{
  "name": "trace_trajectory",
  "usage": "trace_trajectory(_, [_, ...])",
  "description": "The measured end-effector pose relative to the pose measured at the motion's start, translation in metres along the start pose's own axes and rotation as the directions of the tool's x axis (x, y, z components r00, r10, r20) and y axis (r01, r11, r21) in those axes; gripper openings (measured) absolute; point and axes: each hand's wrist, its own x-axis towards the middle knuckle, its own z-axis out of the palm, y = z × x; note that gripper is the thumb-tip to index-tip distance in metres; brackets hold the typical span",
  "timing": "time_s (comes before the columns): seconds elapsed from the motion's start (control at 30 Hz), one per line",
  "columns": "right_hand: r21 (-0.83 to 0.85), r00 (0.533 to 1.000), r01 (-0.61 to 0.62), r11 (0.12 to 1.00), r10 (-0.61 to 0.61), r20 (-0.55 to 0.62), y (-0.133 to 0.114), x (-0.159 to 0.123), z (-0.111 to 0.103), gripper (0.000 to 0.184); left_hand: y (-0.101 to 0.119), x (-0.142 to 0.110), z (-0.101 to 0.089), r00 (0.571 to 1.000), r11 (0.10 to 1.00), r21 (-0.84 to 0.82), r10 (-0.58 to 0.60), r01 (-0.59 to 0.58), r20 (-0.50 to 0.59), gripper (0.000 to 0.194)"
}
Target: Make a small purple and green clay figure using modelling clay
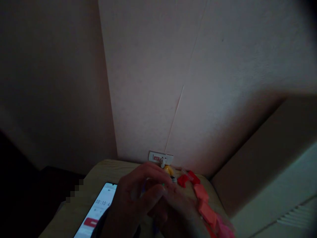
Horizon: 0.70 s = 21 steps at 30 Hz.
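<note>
My left hand [133,201] is low in the middle of the head view. Its fingers curl over and press together around something small that I cannot make out in the dim light. My right hand [182,213] lies right behind it and touches it, with its fingers mostly hidden under the left fingers. A small yellow object [168,170] and a grey-green bit [173,180] peek out just past the fingertips. A chain of red and orange folded paper pieces [201,201] runs along the right side of the hands.
A lit phone [99,208] showing a timer and a red button lies on the small wooden table [106,170] left of the hands. A white wall socket [160,157] sits at the table's far edge. Pale walls meet behind it, and a light cabinet [279,201] stands at the right.
</note>
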Motion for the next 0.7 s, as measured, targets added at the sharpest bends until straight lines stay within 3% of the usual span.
trace_trajectory(0.1, [-0.007,0.998,-0.004,1.0,0.003,-0.069,0.005,0.002,0.0,0.034,-0.004,0.003,-0.003,0.987,0.989,-0.069,-0.126,0.133,0.098,0.019])
trace_trajectory(0.2, [-0.093,0.992,0.017,0.996,-0.029,-0.126,0.008,0.003,-0.001,0.036,-0.007,0.006,-0.006,0.987,0.99,-0.09,-0.099,0.111,0.124,0.019])
trace_trajectory(0.43, [-0.193,0.998,-0.003,0.981,-0.009,-0.059,-0.001,0.0,-0.004,0.036,-0.005,0.007,-0.006,0.998,0.991,-0.132,-0.028,0.035,0.054,0.012])
trace_trajectory(0.57, [-0.361,0.993,0.074,0.93,-0.101,-0.056,-0.022,-0.01,-0.006,0.032,0.003,0.007,-0.006,0.997,0.998,-0.053,0.035,-0.039,-0.066,0.014])
trace_trajectory(0.63, [-0.537,0.954,0.136,0.833,-0.257,-0.156,-0.035,-0.018,-0.009,0.028,0.009,0.005,-0.007,0.996,0.999,-0.02,0.025,-0.027,-0.081,0.013])
trace_trajectory(0.7, [-0.696,0.831,0.239,0.677,-0.513,-0.214,-0.045,-0.028,-0.011,0.022,0.017,0.002,-0.007,0.997,0.998,-0.024,-0.064,0.063,-0.045,0.012])
